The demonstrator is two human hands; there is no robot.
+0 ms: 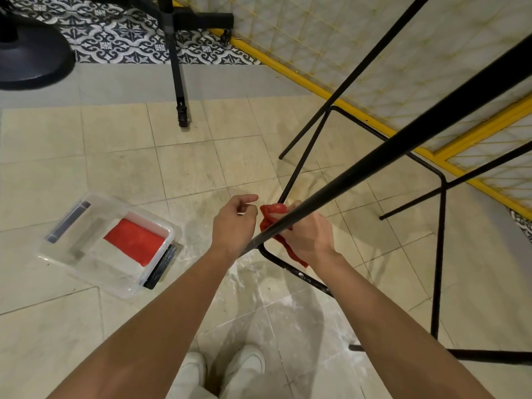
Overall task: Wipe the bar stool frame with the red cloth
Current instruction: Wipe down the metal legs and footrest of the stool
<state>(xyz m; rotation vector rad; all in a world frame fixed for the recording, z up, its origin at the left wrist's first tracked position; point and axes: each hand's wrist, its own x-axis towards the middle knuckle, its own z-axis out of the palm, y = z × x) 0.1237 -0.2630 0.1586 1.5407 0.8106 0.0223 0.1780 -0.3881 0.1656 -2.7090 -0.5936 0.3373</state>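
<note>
Forearms [178,306] come in low over white shoes [244,364], both reaching for the bar stool frame [437,254]. Right hand [309,234] grips the red cloth [272,214], bunched around the near leg [403,142], with a tail hanging below the wrist. Left hand [234,223] is just beside the cloth on the leg's far-left side, fingers loosely curled and holding nothing.

Key geometry: the leg's long axis runs from the bend at the lower rail [293,272], just below the cloth, up and away to the right. The cloth sits near the low end, so I'd guess the usable stroke is upward along the leg. The right hand is already on it, so it's the one to drive. The lower rail looks dusty.

Clear bin [95,260] sits on the floor [115,156] well to the left.
</note>
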